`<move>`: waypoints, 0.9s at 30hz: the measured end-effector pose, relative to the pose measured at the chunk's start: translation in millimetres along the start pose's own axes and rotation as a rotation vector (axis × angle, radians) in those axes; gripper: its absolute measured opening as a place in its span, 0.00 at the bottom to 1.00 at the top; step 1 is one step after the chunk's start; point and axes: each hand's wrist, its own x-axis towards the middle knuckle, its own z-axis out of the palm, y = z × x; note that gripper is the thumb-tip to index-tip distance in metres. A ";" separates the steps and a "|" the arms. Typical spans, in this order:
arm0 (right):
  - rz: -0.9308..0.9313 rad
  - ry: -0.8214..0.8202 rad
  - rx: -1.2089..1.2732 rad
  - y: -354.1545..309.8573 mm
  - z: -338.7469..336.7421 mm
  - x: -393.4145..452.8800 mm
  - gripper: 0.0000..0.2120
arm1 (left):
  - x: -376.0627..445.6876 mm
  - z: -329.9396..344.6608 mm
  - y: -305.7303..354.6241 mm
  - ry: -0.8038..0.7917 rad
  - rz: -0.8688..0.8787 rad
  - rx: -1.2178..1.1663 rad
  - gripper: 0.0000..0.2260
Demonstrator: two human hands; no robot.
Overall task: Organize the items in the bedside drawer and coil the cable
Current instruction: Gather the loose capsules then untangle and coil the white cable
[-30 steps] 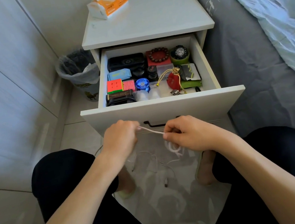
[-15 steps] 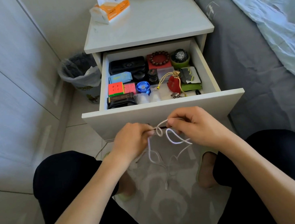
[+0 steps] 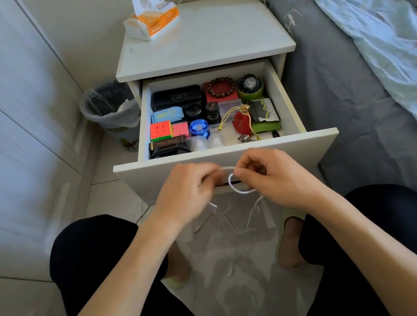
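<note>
Pinching the thin white cable (image 3: 232, 181) between them, left hand (image 3: 187, 190) and right hand (image 3: 271, 175) hold small loops just near the open white drawer (image 3: 225, 155). A grey bed (image 3: 356, 110) borders the right; a bin (image 3: 112, 112) stands far left, with floor below the hands.

Left hand (image 3: 187, 187): fingers curled, pinching the thin white cable (image 3: 232, 181).
Right hand (image 3: 271, 175): fingers curled, pinching the same cable's loop.
Forearms: bare, converging from the near edge.

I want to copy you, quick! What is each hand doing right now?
Left hand: fingers curled, pinching the white cable.
Right hand: fingers curled, pinching the same cable at its loop.
</note>
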 end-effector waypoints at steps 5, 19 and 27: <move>0.025 -0.057 -0.057 -7.1 -14.1 0.0 0.12 | 1.1 -14.7 -9.2 -0.025 -0.212 0.464 0.06; 0.041 -0.185 -0.210 -16.5 -20.2 0.7 0.19 | -12.3 -35.1 -26.8 -0.099 -0.468 0.632 0.08; -0.023 -0.132 -0.127 -27.5 -12.3 4.0 0.16 | -3.8 -20.9 9.0 0.071 0.025 0.449 0.15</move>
